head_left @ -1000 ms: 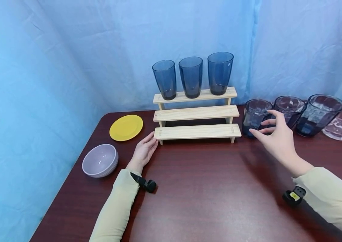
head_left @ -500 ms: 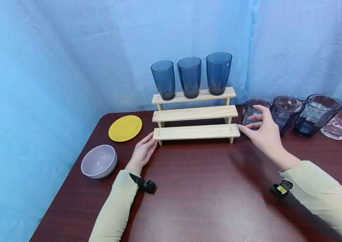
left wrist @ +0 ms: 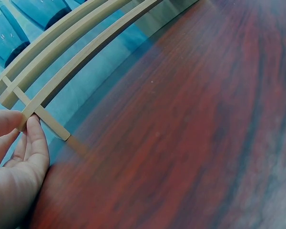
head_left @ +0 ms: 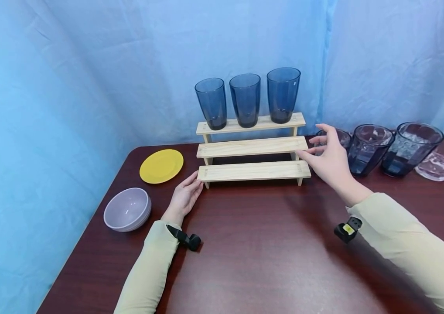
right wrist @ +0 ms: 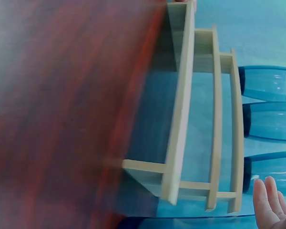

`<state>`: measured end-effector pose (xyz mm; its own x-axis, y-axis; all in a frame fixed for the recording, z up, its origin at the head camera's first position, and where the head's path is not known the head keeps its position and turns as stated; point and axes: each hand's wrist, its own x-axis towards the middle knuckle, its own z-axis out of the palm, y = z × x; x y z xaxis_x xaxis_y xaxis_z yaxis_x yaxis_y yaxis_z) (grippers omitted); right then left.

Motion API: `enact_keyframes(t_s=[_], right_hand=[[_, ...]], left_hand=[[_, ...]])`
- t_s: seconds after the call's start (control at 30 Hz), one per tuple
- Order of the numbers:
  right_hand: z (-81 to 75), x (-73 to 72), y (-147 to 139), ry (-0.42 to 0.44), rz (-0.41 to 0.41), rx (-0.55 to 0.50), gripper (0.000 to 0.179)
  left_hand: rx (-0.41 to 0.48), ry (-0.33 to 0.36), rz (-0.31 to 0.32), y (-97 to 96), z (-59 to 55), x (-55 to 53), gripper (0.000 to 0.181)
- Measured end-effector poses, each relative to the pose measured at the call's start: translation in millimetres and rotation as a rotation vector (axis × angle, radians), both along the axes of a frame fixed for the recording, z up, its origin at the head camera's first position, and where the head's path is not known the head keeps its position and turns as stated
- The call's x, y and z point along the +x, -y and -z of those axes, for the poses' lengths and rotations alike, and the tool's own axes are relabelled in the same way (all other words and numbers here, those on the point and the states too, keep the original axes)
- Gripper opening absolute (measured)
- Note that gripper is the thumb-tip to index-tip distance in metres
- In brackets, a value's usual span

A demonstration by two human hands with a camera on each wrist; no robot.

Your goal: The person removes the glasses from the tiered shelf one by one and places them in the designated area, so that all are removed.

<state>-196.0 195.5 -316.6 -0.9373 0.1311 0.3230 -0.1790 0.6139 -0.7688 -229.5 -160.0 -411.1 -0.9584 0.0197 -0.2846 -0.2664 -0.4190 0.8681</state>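
A three-step wooden display stand [head_left: 253, 171] stands at the back of the table. My left hand [head_left: 184, 198] pinches the left end of its lowest step between thumb and fingers, as the left wrist view shows at the stand's end [left wrist: 35, 102]. On the top step are three blue glass tumblers [head_left: 245, 102], upright in a row. By the stand's right end hovers my right hand [head_left: 329, 163], fingers spread in a loose curve and holding nothing. Behind it, partly hidden, is a dark tumbler [head_left: 343, 138]; two more dark tumblers [head_left: 368, 152] stand beside it.
At the far right sits a clear pinkish glass vessel [head_left: 439, 168]. A yellow plate [head_left: 161, 166] and a pale lilac bowl [head_left: 125, 211] are on the left of the dark wood table [head_left: 253, 244]. A blue curtain [head_left: 147, 65] hangs behind the table.
My right hand has moved left, from in front of the nearest dark tumbler to the stand's right end. My left hand keeps its grip in the same place.
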Motion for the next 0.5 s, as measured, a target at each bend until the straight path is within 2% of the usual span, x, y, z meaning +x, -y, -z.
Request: enact_keyframes(t_s=[0.5], right_hand=[[-37.1, -37.8, 10.8, 0.033, -0.019, -0.165, 0.085]], left_hand=[[0.009, -0.01, -0.001, -0.2, -0.2, 1.0, 0.05]])
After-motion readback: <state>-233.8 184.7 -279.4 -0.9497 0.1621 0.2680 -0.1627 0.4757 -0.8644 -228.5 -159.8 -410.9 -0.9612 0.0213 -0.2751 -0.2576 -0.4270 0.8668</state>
